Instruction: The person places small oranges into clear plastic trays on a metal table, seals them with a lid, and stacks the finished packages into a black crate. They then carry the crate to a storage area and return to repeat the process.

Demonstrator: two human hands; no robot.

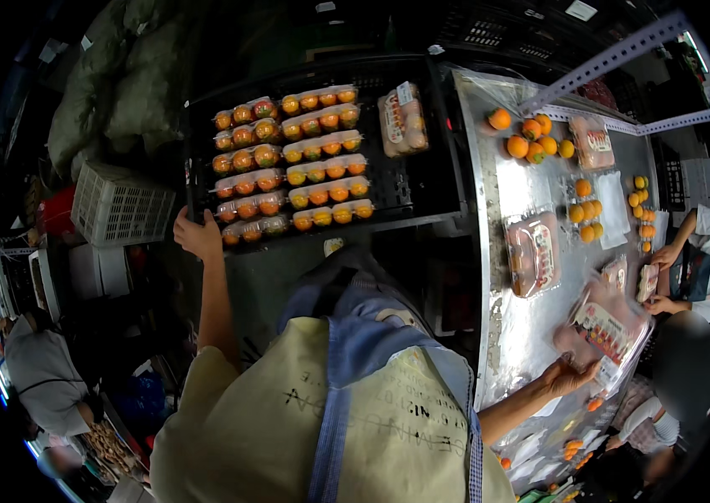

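My right hand point(572, 376) grips the near edge of a clear plastic pack point(606, 324) with a printed label, above the metal table point(493, 352). At the near left corner of a black plastic crate point(418, 220), my left hand point(199, 234) rests with its fingers bent; whether they grip the rim is hard to tell. Two columns of clear packs of orange fruit point(323, 152) fill much of the crate, and a labelled pack point(403, 121) lies at its right. Another labelled pack point(532, 254) is on the table, left of the held one.
Loose orange fruit point(531, 129) and a pack point(592, 143) lie at the table's far end. A perforated metal post point(606, 60) rises there. Co-workers stand along the table's right side, one holding a small pack point(647, 283). A white basket point(119, 204) and full sacks point(147, 88) are at left.
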